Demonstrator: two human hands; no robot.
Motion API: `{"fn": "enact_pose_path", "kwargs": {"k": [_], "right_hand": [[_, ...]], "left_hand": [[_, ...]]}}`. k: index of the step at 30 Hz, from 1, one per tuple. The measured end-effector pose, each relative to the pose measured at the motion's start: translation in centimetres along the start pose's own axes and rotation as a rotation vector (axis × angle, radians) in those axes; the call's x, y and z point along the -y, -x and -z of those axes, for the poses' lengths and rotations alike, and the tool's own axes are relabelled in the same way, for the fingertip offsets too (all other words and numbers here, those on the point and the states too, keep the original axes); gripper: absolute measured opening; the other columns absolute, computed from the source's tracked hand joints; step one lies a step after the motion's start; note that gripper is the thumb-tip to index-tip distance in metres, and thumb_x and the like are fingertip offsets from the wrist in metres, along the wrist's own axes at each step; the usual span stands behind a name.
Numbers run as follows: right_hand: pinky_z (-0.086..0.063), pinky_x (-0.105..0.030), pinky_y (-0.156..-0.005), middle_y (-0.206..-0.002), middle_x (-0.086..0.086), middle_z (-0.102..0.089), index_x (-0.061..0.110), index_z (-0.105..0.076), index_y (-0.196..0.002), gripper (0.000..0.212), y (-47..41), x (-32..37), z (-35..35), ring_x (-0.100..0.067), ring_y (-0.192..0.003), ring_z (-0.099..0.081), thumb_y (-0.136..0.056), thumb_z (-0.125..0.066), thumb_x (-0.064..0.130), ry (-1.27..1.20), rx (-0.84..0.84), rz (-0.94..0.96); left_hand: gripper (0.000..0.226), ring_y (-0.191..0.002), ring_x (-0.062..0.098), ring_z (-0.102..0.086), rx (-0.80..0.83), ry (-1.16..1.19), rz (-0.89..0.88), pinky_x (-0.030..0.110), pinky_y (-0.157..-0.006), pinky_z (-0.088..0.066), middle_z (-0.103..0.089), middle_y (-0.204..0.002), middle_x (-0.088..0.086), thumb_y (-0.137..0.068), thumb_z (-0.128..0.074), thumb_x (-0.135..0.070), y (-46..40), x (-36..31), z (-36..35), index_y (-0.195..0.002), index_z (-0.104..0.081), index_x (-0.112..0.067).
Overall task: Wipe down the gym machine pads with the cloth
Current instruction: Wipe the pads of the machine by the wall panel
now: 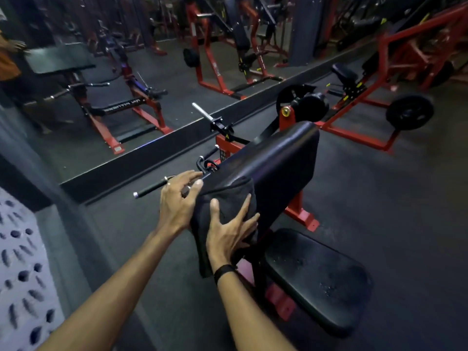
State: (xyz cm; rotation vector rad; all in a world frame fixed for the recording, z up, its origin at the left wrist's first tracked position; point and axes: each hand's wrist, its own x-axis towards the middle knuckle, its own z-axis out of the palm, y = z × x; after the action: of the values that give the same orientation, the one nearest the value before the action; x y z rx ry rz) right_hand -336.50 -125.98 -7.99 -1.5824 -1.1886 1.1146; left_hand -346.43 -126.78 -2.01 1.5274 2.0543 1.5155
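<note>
- Right now the cloth [225, 206] is draped over the near end of the sloped arm pad [276, 163], and both hands are on it.
- The right hand [228, 234] lies spread and flat on the cloth, pressing it to the pad's side; the left hand [177, 198] pinches the cloth's upper edge at the pad's left corner, fingers curled.
- With no real grip under the right hand, the cloth could slide off the pad's end and fall to the floor [379, 198].
- The black handle [152, 190] juts out just left of the pad; a wide stroke could knock the left hand's knuckles against it.
- The seat pad [316, 277], below the arm pad, looks speckled and might get missed.
</note>
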Motion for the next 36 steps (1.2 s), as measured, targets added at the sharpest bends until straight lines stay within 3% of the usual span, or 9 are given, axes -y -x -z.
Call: {"fn": "enact_pose_path", "kwargs": {"k": [5, 8, 13, 17, 20, 23, 26, 28, 36], "right_hand": [[-0.026, -0.047, -0.117, -0.15, -0.015, -0.045, 0.021, -0.045, -0.151, 0.081, -1.8, -2.7, -1.2, -0.033, -0.141, -0.037, -0.088, -0.05, 0.072, -0.233, -0.283, -0.065], [-0.039, -0.046, -0.108, -0.135, -0.024, -0.059, 0.009, -0.053, -0.143, 0.081, -3.4, -5.9, -1.3, -0.041, -0.126, -0.053, -0.088, -0.052, 0.068, -0.277, -0.383, -0.166], [-0.038, -0.038, -0.106, -0.139, -0.02, -0.056, 0.019, -0.043, -0.151, 0.096, -5.4, -11.0, -1.9, -0.037, -0.129, -0.051, -0.08, -0.036, 0.084, -0.309, -0.324, -0.281], [-0.019, -0.012, -0.111, -0.156, -0.004, -0.033, 0.011, -0.03, -0.156, 0.068, -8.1, -13.3, -0.4, -0.02, -0.142, -0.034, -0.1, -0.058, 0.038, -0.409, -0.353, -0.335], [-0.037, -0.032, -0.107, -0.149, -0.006, -0.05, 0.014, -0.047, -0.148, 0.049, -11.0, -12.8, 0.0, -0.021, -0.13, -0.049, -0.103, -0.053, 0.033, -0.474, -0.369, -0.433], [-0.047, -0.046, -0.096, -0.12, -0.026, -0.063, -0.007, -0.061, -0.124, 0.046, -13.0, -8.3, 0.2, -0.035, -0.104, -0.06, -0.093, -0.049, 0.025, -0.498, -0.396, -0.328], [-0.043, -0.049, -0.099, -0.138, -0.027, -0.049, -0.002, -0.056, -0.134, 0.045, -10.8, -2.1, 0.8, -0.04, -0.121, -0.051, -0.095, -0.058, 0.021, -0.144, -0.261, 0.167], [-0.038, -0.045, -0.102, -0.143, -0.017, -0.049, 0.019, -0.06, -0.137, 0.052, -7.9, -1.2, 1.0, -0.035, -0.126, -0.046, -0.097, -0.053, 0.05, 0.029, -0.321, 0.438], [-0.039, -0.045, -0.109, -0.142, -0.016, -0.05, 0.011, -0.053, -0.141, 0.065, -9.4, -3.6, 0.4, -0.031, -0.13, -0.046, -0.089, -0.037, 0.047, -0.263, -0.34, 0.018]], "left_hand": [[0.053, -0.132, 0.012, -0.051, 0.206, -0.141, -0.165, 0.055, -0.118, -0.026, -0.06, -0.139, -0.002, -0.089, -0.047, -0.055, -1.6, 0.0, -1.7, -0.126, -0.068, -0.024], [0.064, -0.144, 0.012, -0.036, 0.389, -0.306, -0.268, 0.053, -0.122, -0.015, -0.041, -0.156, -0.003, -0.09, -0.04, -0.062, -2.9, -0.1, -2.8, -0.144, -0.052, -0.03], [0.066, -0.154, 0.011, 0.0, 0.619, -0.711, -0.392, 0.036, -0.123, 0.008, 0.0, -0.168, -0.008, -0.094, -0.012, -0.068, -3.8, 0.4, -5.6, -0.156, -0.006, -0.047], [0.065, -0.154, 0.011, 0.006, 0.624, -0.775, -0.392, 0.041, -0.124, 0.008, 0.004, -0.168, -0.01, -0.095, -0.004, -0.068, -3.8, 0.6, -5.9, -0.157, -0.004, -0.047], [0.067, -0.154, 0.009, 0.004, 0.631, -0.741, -0.318, 0.04, -0.124, 0.009, 0.003, -0.168, -0.011, -0.093, -0.001, -0.07, -3.8, 0.6, -5.9, -0.156, -0.003, -0.048], [0.064, -0.153, 0.005, 0.004, 0.613, -0.683, -0.265, 0.039, -0.124, 0.01, 0.005, -0.167, -0.016, -0.093, 0.0, -0.066, -3.9, 0.5, -5.9, -0.154, 0.002, -0.049], [0.06, -0.152, -0.001, 0.002, 0.571, -0.602, -0.223, 0.043, -0.124, 0.007, 0.002, -0.166, -0.018, -0.096, 0.001, -0.059, -4.3, 0.8, -5.8, -0.155, 0.002, -0.046], [0.06, -0.151, -0.005, 0.001, 0.54, -0.51, -0.221, 0.044, -0.124, 0.006, -0.002, -0.166, -0.019, -0.098, 0.0, -0.055, -4.2, 0.8, -5.7, -0.156, -0.001, -0.041], [0.072, -0.15, -0.002, 0.011, 0.671, -0.639, -0.324, 0.04, -0.124, 0.012, 0.008, -0.165, -0.02, -0.091, 0.012, -0.07, -4.3, 0.2, -5.8, -0.156, 0.003, -0.041]]}}
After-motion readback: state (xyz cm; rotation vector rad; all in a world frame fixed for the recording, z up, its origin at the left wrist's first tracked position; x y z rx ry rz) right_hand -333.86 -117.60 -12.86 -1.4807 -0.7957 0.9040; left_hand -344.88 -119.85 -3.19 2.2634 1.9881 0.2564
